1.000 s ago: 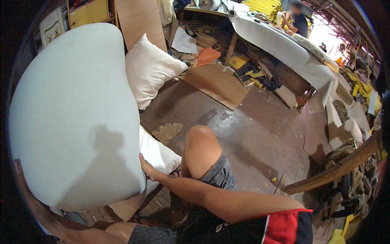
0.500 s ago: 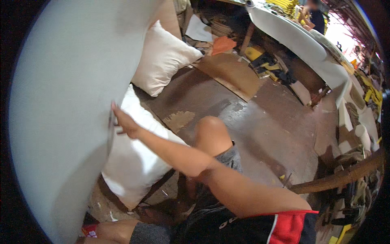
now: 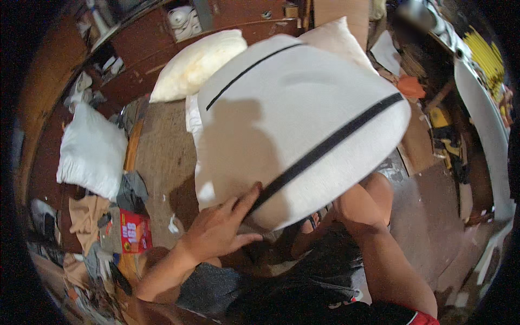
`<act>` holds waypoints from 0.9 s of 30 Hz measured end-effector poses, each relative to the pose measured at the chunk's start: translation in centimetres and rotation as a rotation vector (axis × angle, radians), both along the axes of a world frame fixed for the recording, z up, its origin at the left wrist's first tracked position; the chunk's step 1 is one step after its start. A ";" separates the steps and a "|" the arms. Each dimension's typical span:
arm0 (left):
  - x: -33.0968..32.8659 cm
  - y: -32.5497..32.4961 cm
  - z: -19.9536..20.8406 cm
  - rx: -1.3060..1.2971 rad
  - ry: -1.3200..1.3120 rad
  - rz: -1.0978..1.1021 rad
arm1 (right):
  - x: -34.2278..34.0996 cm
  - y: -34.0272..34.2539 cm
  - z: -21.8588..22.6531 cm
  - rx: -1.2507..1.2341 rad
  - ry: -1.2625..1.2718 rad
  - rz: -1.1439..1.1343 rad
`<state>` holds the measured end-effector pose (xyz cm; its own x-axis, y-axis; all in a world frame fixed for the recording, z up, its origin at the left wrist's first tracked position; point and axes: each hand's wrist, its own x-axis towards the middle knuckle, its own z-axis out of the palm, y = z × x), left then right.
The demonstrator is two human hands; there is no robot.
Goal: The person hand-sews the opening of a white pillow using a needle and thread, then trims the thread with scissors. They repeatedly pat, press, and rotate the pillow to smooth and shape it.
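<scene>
A large grey-white cushion with two black strips fills the middle of the view, its near edge over my lap. My left hand lies at its near left corner, fingers stretched along the end of the thicker strip and thumb held apart. Just below the near right edge is my right hand; its fingers are hidden, so its grip cannot be made out. A shadow falls across the left half of the cushion.
Behind the cushion lie a cream pillow and another pale pillow. A white pillow rests at the left, near cloth scraps and a red packet. A long pale sheet hangs at the right.
The big pale surface at the left now shows as a strip-bearing cushion in the middle. My left hand has come into view on it; my right hand has moved to its near right edge.
</scene>
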<state>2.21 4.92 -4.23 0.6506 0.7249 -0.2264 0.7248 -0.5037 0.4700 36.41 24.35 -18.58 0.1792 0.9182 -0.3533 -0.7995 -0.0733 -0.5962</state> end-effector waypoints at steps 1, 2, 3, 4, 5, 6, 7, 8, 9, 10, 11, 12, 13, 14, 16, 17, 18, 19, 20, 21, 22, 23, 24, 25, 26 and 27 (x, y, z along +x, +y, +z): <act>0.4 -0.3 0.4 -0.095 0.075 -0.010 | 0.4 -0.7 -0.6 -0.023 -0.001 -0.005; 0.4 -0.7 0.5 -0.192 0.151 -0.018 | 0.4 -0.9 -1.0 -0.041 -0.005 0.000; 0.7 -1.1 0.0 0.050 0.048 -0.096 | 0.4 -1.0 -1.3 -0.056 -0.009 0.004; 1.1 -1.3 -0.9 0.297 -0.056 -0.171 | 0.5 -1.2 -1.4 -0.069 -0.014 0.009; 1.5 -1.7 -2.1 0.543 -0.157 -0.241 | 0.7 -1.3 -1.6 -0.083 -0.021 0.010; 2.0 -1.3 -3.0 0.548 -0.198 -0.240 | 0.9 -1.5 -1.9 -0.099 -0.028 0.014; 2.7 0.0 -3.7 0.556 -0.241 -0.251 | 1.5 -1.9 -1.9 -0.110 -0.034 0.003; 3.4 1.2 -4.5 0.572 -0.283 -0.265 | 2.2 -2.2 -2.0 -0.120 -0.037 -0.005; 2.7 1.1 -5.6 0.580 -0.262 -0.179 | -0.6 -0.9 -2.2 -0.121 -0.002 0.064; 4.0 1.9 -6.7 0.569 -0.346 -0.195 | 2.3 -2.1 -1.5 -0.129 -0.036 0.005; 4.5 2.5 -8.1 0.563 -0.383 -0.181 | 2.9 -2.9 -1.7 -0.139 -0.040 -0.009; 5.0 3.4 -9.5 0.555 -0.368 -0.172 | 3.5 -3.1 -1.8 -0.148 -0.048 -0.021; 4.1 3.8 -10.9 0.561 -0.302 -0.112 | 1.1 -1.8 -2.2 -0.147 -0.018 0.031; 3.6 4.3 -12.0 0.560 -0.286 -0.070 | 0.3 -1.3 -1.9 -0.154 -0.031 0.060; 3.4 5.3 -14.5 0.579 -0.195 -0.015 | 0.4 -1.3 -1.9 -0.156 -0.069 0.088; 4.4 6.5 -15.7 0.582 -0.203 -0.040 | 2.7 -1.7 -2.8 -0.154 -0.128 0.081; 5.6 7.4 -16.9 0.585 -0.210 -0.065 | 5.0 -2.4 -3.2 -0.143 -0.228 0.120; 5.8 7.7 -17.9 0.558 -0.182 -0.098 | 4.9 -2.9 -3.5 -0.149 -0.352 0.109; 5.7 7.5 -18.0 0.548 -0.151 -0.126 | 4.4 -3.3 -3.6 -0.151 -0.480 0.106; 5.6 7.2 -18.2 0.539 -0.121 -0.156 | 4.5 -2.8 -4.8 -0.174 -0.533 0.111; 3.7 6.2 -18.6 0.530 -0.035 -0.125 | -1.2 -2.9 -2.3 -0.217 -0.610 0.135; 5.7 6.3 -18.1 0.554 -0.098 -0.207 | 1.4 -4.0 -2.7 -0.245 -0.874 0.015; 6.0 6.1 -18.1 0.548 -0.096 -0.239 | 1.4 -4.0 -3.7 -0.250 -1.108 -0.043; 5.9 6.0 -18.1 0.547 -0.087 -0.262 | 1.0 -4.1 -3.8 -0.265 -1.310 -0.134; 6.0 6.1 -18.0 0.545 -0.080 -0.284 | 1.1 -3.9 -4.5 -0.164 -1.459 -0.244; 6.1 6.2 -18.0 0.556 -0.076 -0.300 | 1.1 -3.7 -5.6 -0.061 -1.605 -0.356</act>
